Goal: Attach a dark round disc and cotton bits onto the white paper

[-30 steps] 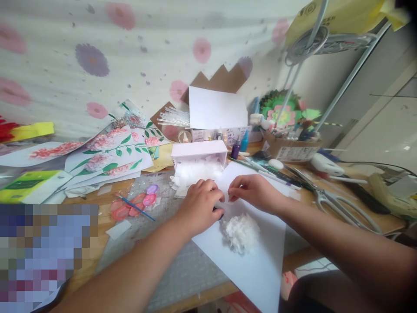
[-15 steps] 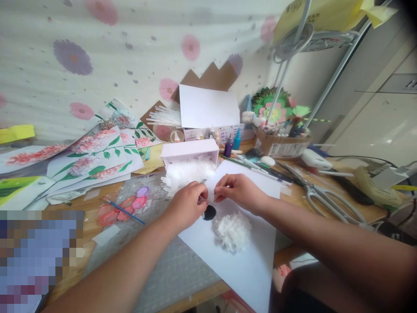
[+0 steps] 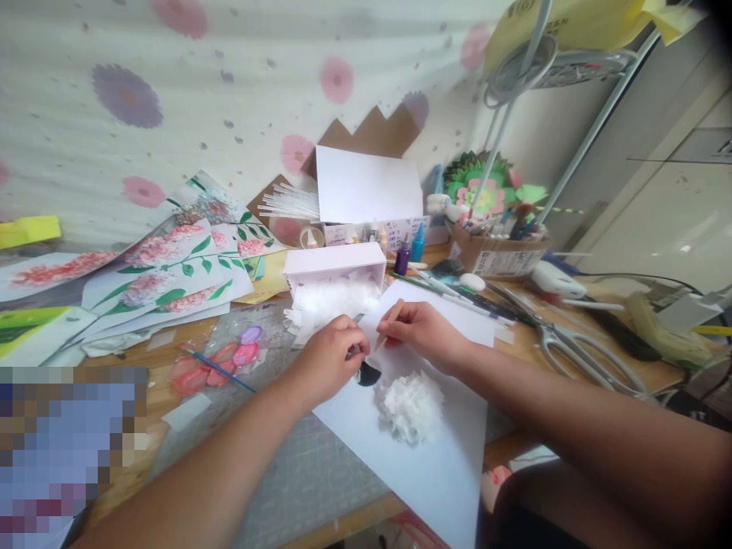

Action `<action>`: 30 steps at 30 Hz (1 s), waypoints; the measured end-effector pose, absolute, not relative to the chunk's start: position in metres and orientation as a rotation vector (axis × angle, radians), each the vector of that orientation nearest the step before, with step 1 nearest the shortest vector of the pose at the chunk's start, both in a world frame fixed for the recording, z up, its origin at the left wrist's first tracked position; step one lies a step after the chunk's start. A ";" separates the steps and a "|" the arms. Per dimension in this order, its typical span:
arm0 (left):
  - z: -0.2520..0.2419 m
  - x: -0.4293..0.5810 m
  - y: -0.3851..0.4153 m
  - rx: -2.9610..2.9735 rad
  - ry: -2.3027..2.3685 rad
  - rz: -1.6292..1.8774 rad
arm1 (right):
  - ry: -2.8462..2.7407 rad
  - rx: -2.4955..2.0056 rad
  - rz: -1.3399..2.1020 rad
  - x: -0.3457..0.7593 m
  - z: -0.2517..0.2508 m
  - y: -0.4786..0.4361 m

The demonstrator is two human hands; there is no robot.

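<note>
My right hand (image 3: 420, 328) is closed in a pinch around a thin wooden stick (image 3: 396, 309), its lower end pointing down toward my left hand. Fingers curled together, my left hand (image 3: 332, 352) pinches what looks like a small white piece of paper, mostly hidden by the fingertips. Just below those fingertips lies a black disc (image 3: 370, 374) with some white on its left side. A fluffy ball of white tissue paper (image 3: 410, 408) rests nearer to me on a large white sheet (image 3: 440, 476). Behind my hands, a tipped white box (image 3: 335, 261) spills white tissue pieces (image 3: 332, 297).
Red and purple plastic pieces with a blue-handled brush (image 3: 223, 371) lie on the grey cutting mat (image 3: 286, 473). Large scissors (image 3: 577, 351) are at the right. Glue bottles (image 3: 402, 255), a cardboard box of tools (image 3: 503, 255) and flower pictures (image 3: 171, 267) line the back.
The wooden stick now shows upright in my right hand, with the fingers turned around it. My left hand has barely moved and covers part of the black disc's upper edge.
</note>
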State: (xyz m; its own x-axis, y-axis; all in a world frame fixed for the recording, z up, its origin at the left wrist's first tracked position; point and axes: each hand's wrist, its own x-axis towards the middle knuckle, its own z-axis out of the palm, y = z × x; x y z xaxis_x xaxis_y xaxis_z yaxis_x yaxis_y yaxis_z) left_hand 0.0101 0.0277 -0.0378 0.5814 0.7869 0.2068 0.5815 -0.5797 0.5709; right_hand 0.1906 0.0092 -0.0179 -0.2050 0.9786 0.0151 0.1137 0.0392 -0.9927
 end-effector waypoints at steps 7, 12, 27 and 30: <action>-0.036 0.010 0.026 2.366 1.133 0.614 | -1.575 -1.326 1.161 0.188 -0.020 0.010; -0.038 0.010 0.025 2.363 1.175 0.617 | -1.664 -1.410 1.091 0.185 -0.023 0.011; -0.034 0.008 0.027 2.272 1.185 0.605 | -1.587 -1.480 1.136 0.179 -0.022 0.013; -0.037 0.007 0.029 2.291 1.180 0.616 | -1.584 -1.469 1.138 0.179 -0.023 0.013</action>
State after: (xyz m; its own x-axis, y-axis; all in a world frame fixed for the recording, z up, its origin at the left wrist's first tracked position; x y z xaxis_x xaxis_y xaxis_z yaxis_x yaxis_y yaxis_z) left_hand 0.0068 0.0286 -0.0367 0.5254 0.8341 0.1680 0.6146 -0.5086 0.6030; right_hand 0.1794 0.0135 -0.0229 -0.1261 0.9890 -0.0773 0.3885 -0.0224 -0.9212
